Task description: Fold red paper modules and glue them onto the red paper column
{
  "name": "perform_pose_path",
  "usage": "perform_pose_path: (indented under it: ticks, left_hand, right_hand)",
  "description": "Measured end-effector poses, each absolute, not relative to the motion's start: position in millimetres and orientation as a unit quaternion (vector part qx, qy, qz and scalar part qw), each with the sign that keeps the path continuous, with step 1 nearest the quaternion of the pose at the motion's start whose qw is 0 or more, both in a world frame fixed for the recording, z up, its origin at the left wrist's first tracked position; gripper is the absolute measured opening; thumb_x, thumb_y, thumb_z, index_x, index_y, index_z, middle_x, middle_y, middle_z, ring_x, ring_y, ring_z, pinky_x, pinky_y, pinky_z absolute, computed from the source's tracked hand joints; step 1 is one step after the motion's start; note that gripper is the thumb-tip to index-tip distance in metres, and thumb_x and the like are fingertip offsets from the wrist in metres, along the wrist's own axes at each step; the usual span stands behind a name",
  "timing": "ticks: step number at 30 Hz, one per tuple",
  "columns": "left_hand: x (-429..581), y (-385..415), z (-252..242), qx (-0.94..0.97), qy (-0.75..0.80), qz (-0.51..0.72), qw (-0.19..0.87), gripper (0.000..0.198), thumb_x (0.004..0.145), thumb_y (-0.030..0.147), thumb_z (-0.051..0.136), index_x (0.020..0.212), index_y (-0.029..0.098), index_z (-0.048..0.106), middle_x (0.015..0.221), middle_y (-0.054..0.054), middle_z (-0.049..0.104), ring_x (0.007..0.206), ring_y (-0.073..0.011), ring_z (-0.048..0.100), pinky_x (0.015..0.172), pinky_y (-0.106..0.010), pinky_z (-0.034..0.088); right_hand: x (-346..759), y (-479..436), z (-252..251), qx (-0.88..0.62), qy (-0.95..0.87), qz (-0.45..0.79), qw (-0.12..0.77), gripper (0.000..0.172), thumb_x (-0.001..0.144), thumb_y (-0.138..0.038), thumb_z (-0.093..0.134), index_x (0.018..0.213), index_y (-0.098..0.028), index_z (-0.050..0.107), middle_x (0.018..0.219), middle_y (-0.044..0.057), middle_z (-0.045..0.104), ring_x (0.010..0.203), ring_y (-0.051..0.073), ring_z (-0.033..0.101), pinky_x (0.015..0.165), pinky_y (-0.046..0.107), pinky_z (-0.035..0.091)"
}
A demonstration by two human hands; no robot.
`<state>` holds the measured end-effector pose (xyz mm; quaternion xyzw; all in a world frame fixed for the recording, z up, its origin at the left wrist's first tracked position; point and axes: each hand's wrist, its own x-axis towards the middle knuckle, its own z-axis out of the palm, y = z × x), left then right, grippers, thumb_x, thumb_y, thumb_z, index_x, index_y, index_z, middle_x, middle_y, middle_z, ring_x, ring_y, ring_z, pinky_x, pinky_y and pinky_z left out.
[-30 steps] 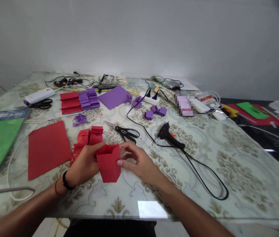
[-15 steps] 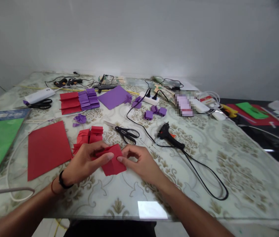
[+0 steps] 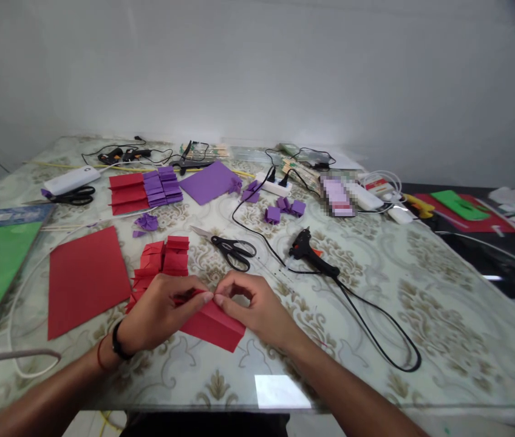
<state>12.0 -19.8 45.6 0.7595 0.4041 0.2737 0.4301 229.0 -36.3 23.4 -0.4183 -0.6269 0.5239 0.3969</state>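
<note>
Your glossy, flower-patterned tabletop [image 3: 362, 340] stands before a grey wall [image 3: 257, 73]. Near its front, your left hand [image 3: 164, 312] and right hand [image 3: 257, 303] pinch the folded red paper [image 3: 216, 328] — perhaps touching the surface — now flattened, though a second ago it gaped like a box.

Over the front of the bench [image 3: 362, 385], a paper piece [image 3: 216, 329] sits in the hands [image 3: 164, 311]; scissors [image 3: 232, 246] lie behind, a glue gun [image 3: 314, 255] right (its cord [image 3: 416, 365] nearer the front), a paper sheet [image 3: 88, 282] left.
</note>
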Motion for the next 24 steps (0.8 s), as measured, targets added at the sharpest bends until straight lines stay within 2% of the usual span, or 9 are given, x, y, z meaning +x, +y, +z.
perform_pose_path:
  ticks: [6, 13, 16, 19, 22, 24]
  left_hand:
    - [6.8, -21.2, 52.9, 0.749, 0.385, 0.29, 0.454, 0.027, 0.1, 0.034, 0.067, 0.086, 0.018, 0.083, 0.067, -0.002, 0.073, 0.059, -0.0144, 0.06, 0.056, -0.026, 0.044]
    - [-11.7, -10.7, 54.1, 0.661, 0.465, 0.363, 0.464, 0.033, 0.088, 0.04, 0.077, 0.064, 0.018, 0.076, 0.054, 0.001, 0.056, 0.051, -0.012, 0.044, 0.047, -0.025, 0.031]
    - [-16.0, -6.0, 51.5, 0.613, 0.49, 0.398, 0.474, 0.032, 0.084, 0.042, 0.08, 0.065, 0.017, 0.074, 0.057, 0.002, 0.055, 0.054, -0.0117, 0.043, 0.049, -0.025, 0.031]
    - [-14.7, -4.1, 50.7, 0.572, 0.509, 0.433, 0.475, 0.034, 0.086, 0.045, 0.076, 0.069, 0.017, 0.071, 0.061, 0.003, 0.051, 0.055, -0.0107, 0.04, 0.049, -0.023, 0.028]
    - [-10.4, -6.0, 51.4, 0.593, 0.517, 0.42, 0.452, 0.037, 0.091, 0.048, 0.072, 0.072, 0.017, 0.068, 0.063, 0.003, 0.048, 0.057, -0.0107, 0.039, 0.05, -0.023, 0.027]
    - [-7.2, -8.8, 52.0, 0.63, 0.513, 0.384, 0.438, 0.039, 0.095, 0.049, 0.067, 0.074, 0.016, 0.067, 0.063, 0.002, 0.048, 0.059, -0.0114, 0.04, 0.052, -0.023, 0.028]
  right_hand:
    - [232.5, -36.0, 25.2, -0.393, -0.641, 0.524, 0.401, 0.015, 0.089, -0.028, 0.073, 0.077, -0.021, 0.069, 0.075, 0.001, 0.067, 0.072, 0.017, 0.061, 0.071, 0.03, 0.048]
    - [246.9, -29.6, 25.6, -0.39, -0.638, 0.517, 0.417, 0.018, 0.09, -0.033, 0.076, 0.077, -0.021, 0.071, 0.078, 0.002, 0.071, 0.075, 0.018, 0.064, 0.073, 0.032, 0.049]
    - [254.6, -25.4, 26.5, -0.396, -0.631, 0.505, 0.436, 0.019, 0.091, -0.033, 0.076, 0.078, -0.021, 0.07, 0.077, 0.002, 0.07, 0.074, 0.018, 0.063, 0.072, 0.031, 0.049]
    - [257.5, -23.7, 28.3, -0.416, -0.619, 0.462, 0.48, 0.018, 0.095, -0.033, 0.072, 0.081, -0.022, 0.069, 0.08, 0.002, 0.069, 0.076, 0.019, 0.063, 0.074, 0.032, 0.05]
    - [253.3, -27.1, 29.3, -0.41, -0.653, 0.378, 0.512, 0.009, 0.096, -0.032, 0.073, 0.097, -0.024, 0.07, 0.101, 0.006, 0.068, 0.097, 0.023, 0.066, 0.09, 0.038, 0.054]
    - [248.4, -31.5, 28.8, -0.385, -0.714, 0.327, 0.485, 0.029, 0.09, -0.035, 0.083, 0.114, -0.027, 0.069, 0.122, 0.01, 0.066, 0.118, 0.028, 0.063, 0.106, 0.046, 0.05]
